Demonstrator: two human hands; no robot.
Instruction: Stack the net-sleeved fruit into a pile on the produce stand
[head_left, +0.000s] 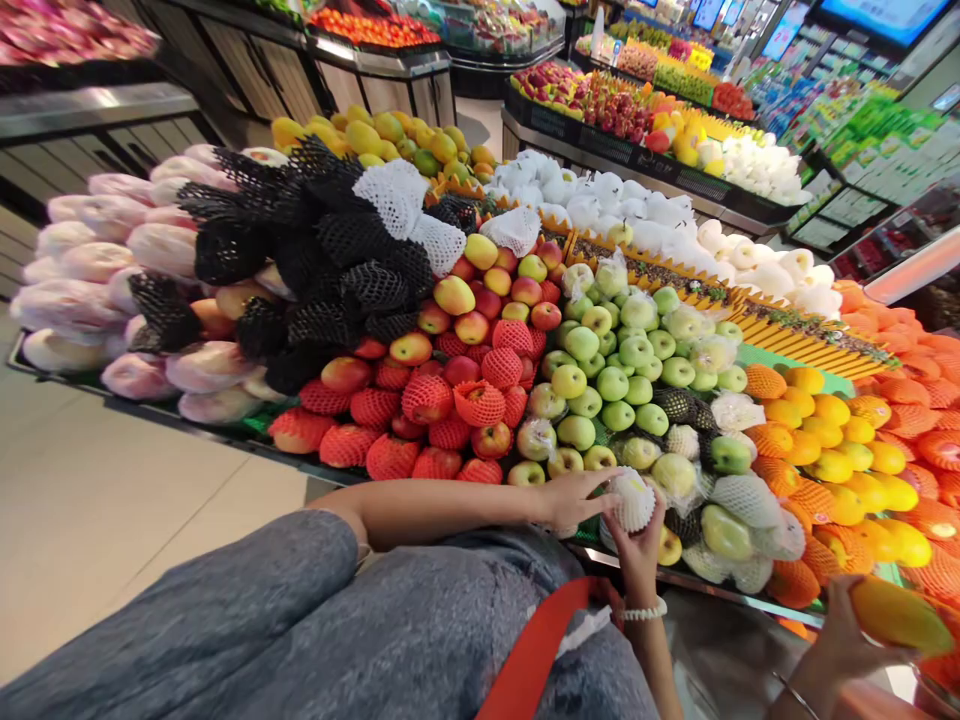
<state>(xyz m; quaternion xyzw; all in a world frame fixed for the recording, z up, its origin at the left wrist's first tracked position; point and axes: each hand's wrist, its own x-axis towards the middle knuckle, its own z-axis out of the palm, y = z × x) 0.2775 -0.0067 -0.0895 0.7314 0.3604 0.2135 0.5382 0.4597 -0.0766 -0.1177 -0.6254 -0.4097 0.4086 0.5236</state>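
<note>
Left hand: fingers stretched, touching the netted fruit.
Right hand: fingers cupped around it from below (green apples just beyond).
Stranger's hand, near right: grips a yellow fruit.

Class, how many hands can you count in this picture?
3. The left hand reaches toward the white-netted fruit; the right hand, braceleted, holds it from below; another person's hand, bottom right, grips a yellow mango. Others may be hidden.

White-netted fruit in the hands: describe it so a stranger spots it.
Go to the front edge of the fruit display, below the green apples. The right hand, with a bead bracelet, holds a white-netted fruit, the left hand touching it. Alone among netted fruit, it is off the pile.
</note>
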